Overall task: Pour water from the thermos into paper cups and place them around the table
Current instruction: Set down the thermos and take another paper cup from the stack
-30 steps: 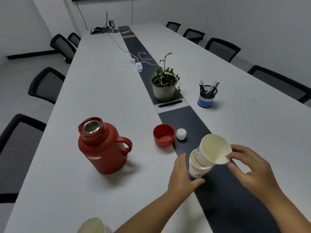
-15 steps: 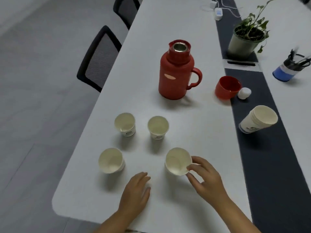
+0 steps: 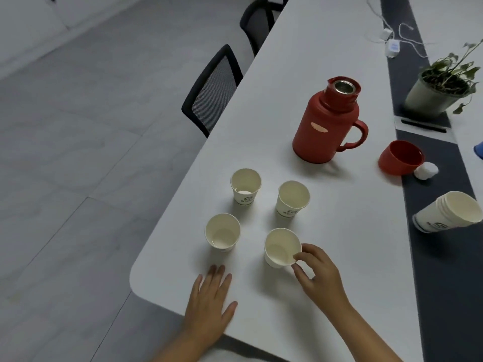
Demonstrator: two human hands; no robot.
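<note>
Red thermos (image 3: pixel 328 121), lid off, steel mouth, upright on white table (image 3: pixel 339 257). Four paper cups; R hand (image 3: pixel 317 273) pinches rim of near-right cup (image 3: pixel 282 248). L hand (image 3: pixel 210 300) flat, released. Cup stack (image 3: pixel 447 215) on its side, partly cut off.

A potted plant (image 3: pixel 441 87) stands far right on the table's dark centre strip (image 3: pixel 444 257); white cables (image 3: pixel 400 37) lie beyond; black chairs (image 3: pixel 214 90) line the left edge.

Probably an office meeting room, long white table (image 3: pixel 326 296), mesh chairs (image 3: pixel 214 92), cables (image 3: pixel 407 40)
</note>
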